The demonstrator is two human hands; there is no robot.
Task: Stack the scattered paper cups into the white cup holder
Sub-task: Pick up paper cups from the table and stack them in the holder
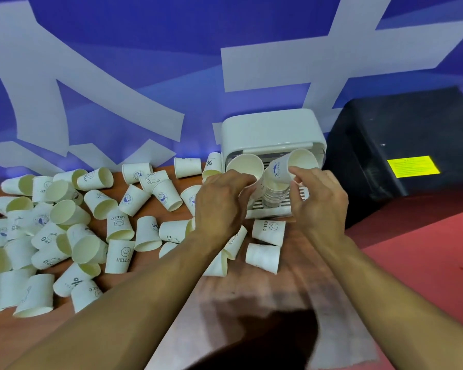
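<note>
The white cup holder [270, 129] stands at the table's back, its front open, a stack of cups [274, 194] inside on the slotted base. My left hand [221, 206] grips a white paper cup [245, 162] at the holder's left opening, mouth facing me. My right hand [318, 198] pinches another cup [292, 164] with a blue print, tilted above the stack. Several loose paper cups [72, 231] lie scattered over the table to the left, and a few cups [265, 243] lie just in front of the holder.
A black box [401, 145] with a yellow label stands right of the holder. A blue and white banner [145, 62] forms the wall behind. The wooden table [134, 295] meets red floor [425, 241] on the right.
</note>
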